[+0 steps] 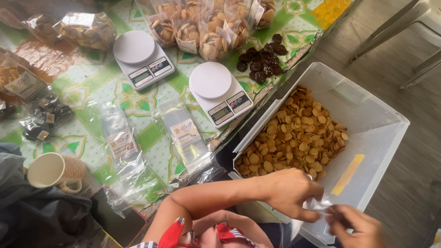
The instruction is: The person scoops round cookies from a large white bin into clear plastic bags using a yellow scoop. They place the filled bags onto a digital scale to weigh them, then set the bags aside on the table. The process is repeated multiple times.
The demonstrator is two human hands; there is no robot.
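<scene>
Head view, looking down. Both hands meet low right over the near corner of a big white plastic bin [376,119] that holds a heap of small round tan cookies [294,138]. Between them: a small clear plastic bag [321,203], held in the air, above the bin's bare floor.

Left hand [291,193] reaches across, fingers curled, thumb & fingertips pressed on the bag's left edge. Right hand [360,227] is blurred; fingers seem pinched on the bag's right edge, but grip detail can't be made out.

Bag prob. very light, thin, floppy, a bit slick — walls likely cling together. Best hold is at the mouth, one edge per hand, w/ fingertips.

On the worktop [151,133], green-patterned cloth: two white digital kitchen scales [141,59] [219,92], a pile of dark chocolate cookies [262,59], filled cookie bags [206,25] along the far edge, empty labelled bags [186,138] lying flat, a cream mug [55,172] near left.
</scene>
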